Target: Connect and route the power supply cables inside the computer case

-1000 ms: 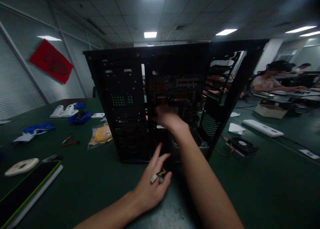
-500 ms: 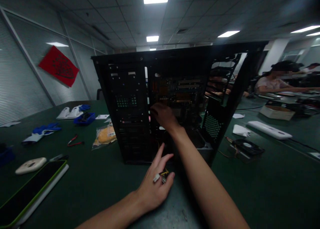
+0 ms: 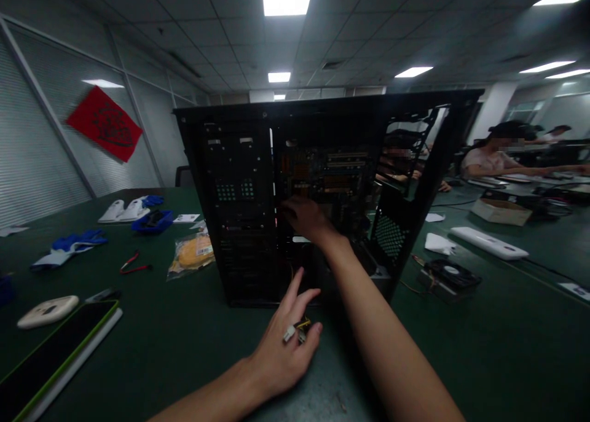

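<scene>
A black computer case [image 3: 244,158] stands upright with its side off, a motherboard [image 3: 348,170] mounted inside. My right hand [image 3: 308,218] reaches into the case beside the drive-bay wall. Its fingers are bent together, and whatever they hold is lost in the dark. In front of the case's lower edge, my left hand [image 3: 288,342] has its fingers and thumb spread. White power connectors [image 3: 289,333] on yellow and black wires lie against it, between the thumb and fingers; no firm grip on them shows.
On the left lie a phone [image 3: 55,354], a white mouse-shaped object [image 3: 48,311], a red-black cable [image 3: 133,263], blue-white gloves [image 3: 76,244] and a yellow bagged item [image 3: 191,254]. At right are a fan cooler [image 3: 452,274] and power strip [image 3: 488,242]. People sit beyond.
The view has shifted slightly, so the case sits a little lower. My right hand stays inside it with little visible movement; my left hand keeps its spread pose beside the connectors.
</scene>
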Demonstrator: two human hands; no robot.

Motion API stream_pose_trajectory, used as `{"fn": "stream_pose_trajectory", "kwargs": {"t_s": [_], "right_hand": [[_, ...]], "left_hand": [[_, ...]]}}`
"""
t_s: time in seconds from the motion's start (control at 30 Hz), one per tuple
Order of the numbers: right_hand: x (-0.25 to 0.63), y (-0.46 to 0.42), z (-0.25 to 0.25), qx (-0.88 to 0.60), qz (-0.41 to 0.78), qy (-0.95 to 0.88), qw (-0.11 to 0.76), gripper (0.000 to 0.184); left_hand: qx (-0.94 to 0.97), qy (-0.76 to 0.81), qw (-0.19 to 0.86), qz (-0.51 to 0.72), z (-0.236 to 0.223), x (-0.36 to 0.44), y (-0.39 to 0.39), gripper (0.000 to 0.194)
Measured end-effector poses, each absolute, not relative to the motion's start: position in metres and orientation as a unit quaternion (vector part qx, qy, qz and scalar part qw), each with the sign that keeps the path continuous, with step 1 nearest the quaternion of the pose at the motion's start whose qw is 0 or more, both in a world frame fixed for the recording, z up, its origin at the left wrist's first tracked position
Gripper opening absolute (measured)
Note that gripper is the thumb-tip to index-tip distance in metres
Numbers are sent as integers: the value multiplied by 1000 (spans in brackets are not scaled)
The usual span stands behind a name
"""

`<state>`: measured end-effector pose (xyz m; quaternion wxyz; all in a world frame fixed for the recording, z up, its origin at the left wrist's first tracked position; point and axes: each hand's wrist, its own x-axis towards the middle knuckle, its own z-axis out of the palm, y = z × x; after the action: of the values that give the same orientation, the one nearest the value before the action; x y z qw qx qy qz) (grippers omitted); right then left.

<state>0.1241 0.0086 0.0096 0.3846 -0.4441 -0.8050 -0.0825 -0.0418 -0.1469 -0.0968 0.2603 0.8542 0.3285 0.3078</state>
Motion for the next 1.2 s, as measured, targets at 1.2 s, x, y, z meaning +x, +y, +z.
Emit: {"fn": "stream_pose_trajectory", "kwargs": {"t_s": [1.2], "right_hand": [[110, -7, 26, -497, 20, -705, 505, 26]], "left_hand": [[863, 319, 254, 298, -94, -40, -147, 45]]}}
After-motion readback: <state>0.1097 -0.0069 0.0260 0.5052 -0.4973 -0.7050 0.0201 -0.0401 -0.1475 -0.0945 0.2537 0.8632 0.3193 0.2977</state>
